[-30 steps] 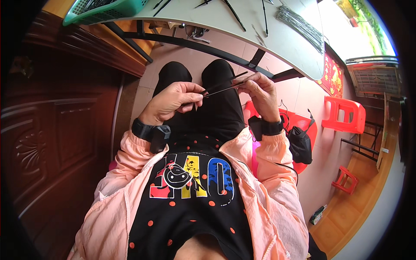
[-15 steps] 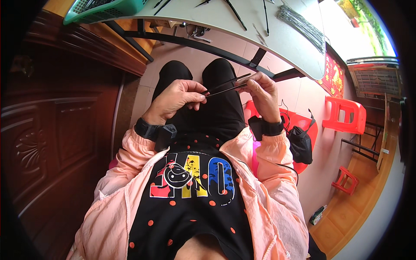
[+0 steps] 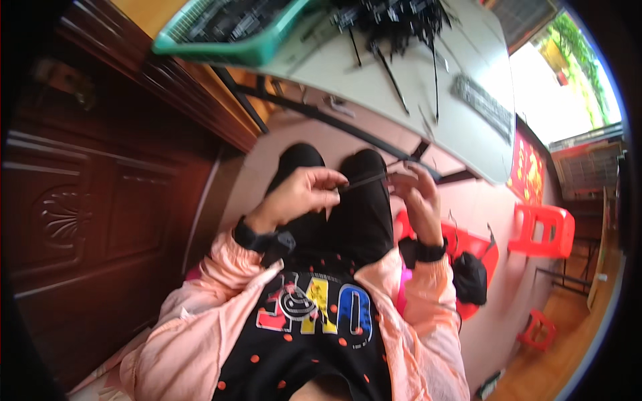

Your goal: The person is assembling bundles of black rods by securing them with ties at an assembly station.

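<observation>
A thin dark rod [image 3: 364,180] stretches between my two hands above my lap. My left hand [image 3: 304,195] is closed, pinching the rod's near end between thumb and fingers. At the far end, the bent fingers of my right hand [image 3: 418,194] close around the rod; motion blur smears their tips. Whether a second rod lies alongside cannot be made out. Beyond my hands, a pale table [image 3: 334,80] carries a heap of black slender parts [image 3: 401,23] and a bundle of thin grey wire-like pieces [image 3: 483,103].
A green plastic basket [image 3: 267,50] filled with black parts stands at the table's left. To my left is a dark carved wooden door [image 3: 114,200]. Red plastic stools [image 3: 545,230] and a black bag [image 3: 470,277] are on the right.
The view has tilted up, so my hands sit lower in it and more of the table, basket and black heap shows. The two distinct rods seen earlier have blurred toward a single line.
</observation>
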Tool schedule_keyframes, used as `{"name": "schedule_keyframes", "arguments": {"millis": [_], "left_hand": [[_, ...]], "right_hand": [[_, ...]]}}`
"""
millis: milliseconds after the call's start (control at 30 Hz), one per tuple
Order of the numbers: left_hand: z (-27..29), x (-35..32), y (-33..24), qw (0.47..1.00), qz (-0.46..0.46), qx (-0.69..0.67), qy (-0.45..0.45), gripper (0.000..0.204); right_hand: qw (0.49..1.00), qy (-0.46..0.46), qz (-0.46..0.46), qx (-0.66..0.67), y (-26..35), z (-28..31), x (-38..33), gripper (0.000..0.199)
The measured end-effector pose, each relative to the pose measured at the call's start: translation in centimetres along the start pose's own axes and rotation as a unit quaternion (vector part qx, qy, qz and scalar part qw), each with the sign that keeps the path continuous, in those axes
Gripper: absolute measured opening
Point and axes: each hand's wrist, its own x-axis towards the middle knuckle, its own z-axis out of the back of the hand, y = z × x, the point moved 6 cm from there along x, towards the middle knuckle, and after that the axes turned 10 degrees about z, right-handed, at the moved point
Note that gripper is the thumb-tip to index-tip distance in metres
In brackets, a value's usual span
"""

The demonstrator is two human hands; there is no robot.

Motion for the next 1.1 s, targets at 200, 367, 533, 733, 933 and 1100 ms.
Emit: {"name": "schedule_keyframes", "arguments": {"millis": [200,367,533,733,933,1100], "left_hand": [[4.6,-5.5,-9.5,0.984,-0.107,0.053,-0.135,0.032],[13.6,-6.1,-19.6,0.910,-0.243,0.174,-0.286,0.033],[28.0,-3.2,-24.1,0.808,-0.258,0.283,-0.448,0.034],[35.8,-0.7,-24.1,0.716,-0.154,0.408,-0.545,0.036],[28.6,-2.2,-25.2,0.600,-0.298,0.443,-0.595,0.035],[12.4,-1.6,-23.8,0.753,-0.364,0.353,-0.421,0.022]], "right_hand": [[1.000,0.001,-0.002,-0.001,-0.1,-0.4,-0.2,0.038],[1.000,-0.002,-0.009,-0.018,1.1,-0.9,-0.3,0.027],[0.998,0.016,-0.014,-0.059,0.7,-1.9,-0.1,0.029],[0.998,0.025,-0.014,-0.054,0.8,-2.4,-0.5,0.024],[0.999,0.025,-0.015,-0.035,0.7,-2.0,-0.3,0.022],[0.997,0.020,-0.024,-0.067,0.4,-1.7,-0.1,0.021]]}}
